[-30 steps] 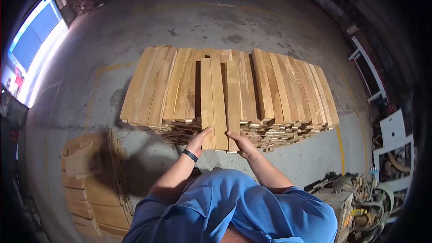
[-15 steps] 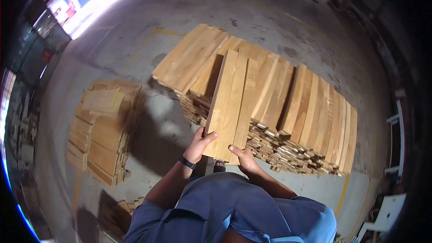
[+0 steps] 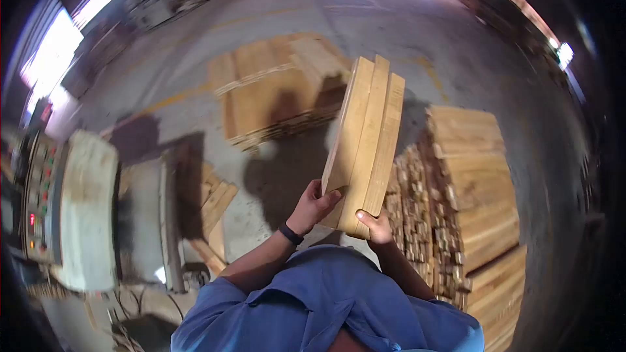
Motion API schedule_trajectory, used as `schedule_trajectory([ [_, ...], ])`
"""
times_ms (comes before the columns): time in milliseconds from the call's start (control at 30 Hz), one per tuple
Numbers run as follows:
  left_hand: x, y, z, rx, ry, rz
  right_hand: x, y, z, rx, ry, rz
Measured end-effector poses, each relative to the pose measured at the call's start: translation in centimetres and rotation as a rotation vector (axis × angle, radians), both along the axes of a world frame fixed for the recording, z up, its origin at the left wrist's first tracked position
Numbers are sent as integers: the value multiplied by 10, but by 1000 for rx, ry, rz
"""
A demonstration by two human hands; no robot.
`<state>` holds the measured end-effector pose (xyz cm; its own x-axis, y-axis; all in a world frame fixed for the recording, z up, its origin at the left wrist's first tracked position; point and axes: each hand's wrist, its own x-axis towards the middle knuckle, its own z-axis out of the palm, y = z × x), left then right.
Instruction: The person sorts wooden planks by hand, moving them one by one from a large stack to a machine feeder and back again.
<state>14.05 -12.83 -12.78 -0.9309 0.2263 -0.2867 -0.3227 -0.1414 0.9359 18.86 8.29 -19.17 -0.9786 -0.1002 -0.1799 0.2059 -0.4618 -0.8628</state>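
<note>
A bundle of long wooden boards (image 3: 363, 150) is held out in front of my body, the boards lying side by side and pointing away from me. My left hand (image 3: 315, 206) grips the near left edge, thumb on the top face. On the near right corner my right hand (image 3: 376, 225) is closed, its thumb pressed on top and its fingers hidden underneath. To the right of the boards is a large stack of wooden planks (image 3: 479, 176), with rough plank ends facing me.
A lower stack of wooden panels (image 3: 267, 101) stands on the concrete floor (image 3: 261, 186) ahead. A machine (image 3: 88, 208) with a button panel (image 3: 40, 202) is at left. Beside it lie loose wood pieces (image 3: 218, 205). Yellow lines (image 3: 171, 101) mark the floor.
My view has turned left: the large plank stack moved from ahead to my right, the panel stack came to the front, and the machine appeared. Both hands still grip the boards.
</note>
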Motion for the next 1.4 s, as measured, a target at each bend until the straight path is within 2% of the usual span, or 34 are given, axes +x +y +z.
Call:
schedule_trajectory([
  [33,7,-27,7,-22,-48,54,-7,-25,5,-26,-1,71],
  [167,46,-135,-16,156,35,425,-33,-131,-2,58,-70,393],
  [200,57,-163,-24,136,16,475,-33,-164,21,-34,-85,474],
  [300,91,-236,-50,162,9,684,-46,-250,12,10,-27,682],
  [333,100,-265,-60,252,65,624,-49,-278,9,121,-101,725],
  [367,113,-282,-72,255,46,749,-52,-301,6,159,-127,818],
  [467,153,-312,-47,294,-2,1070,-53,-375,13,251,-174,1051],
  [500,163,-328,-73,283,-13,1168,-51,-401,14,261,-160,1100],
  [567,183,-341,-66,371,-14,1292,-50,-445,8,284,-218,1192],
  [667,206,-367,-102,658,53,1354,-41,-501,16,389,-383,1296],
  [767,224,-375,-112,534,75,1480,-44,-538,-41,276,-363,1433],
  [967,229,-402,-126,676,38,1666,-64,-581,-49,12,-442,1585],
  [1067,225,-412,-138,670,23,1711,-84,-599,-45,170,-239,1474],
  [1167,213,-417,-148,615,41,1737,-117,-631,-86,502,674,1346],
  [1200,208,-418,-155,608,44,1752,-121,-634,-62,983,846,1260],
  [1300,193,-420,-164,608,38,1760,-140,-650,-61,1142,1196,1146],
  [1400,175,-419,-162,590,18,1826,-149,-669,-78,1107,1323,1134],
])
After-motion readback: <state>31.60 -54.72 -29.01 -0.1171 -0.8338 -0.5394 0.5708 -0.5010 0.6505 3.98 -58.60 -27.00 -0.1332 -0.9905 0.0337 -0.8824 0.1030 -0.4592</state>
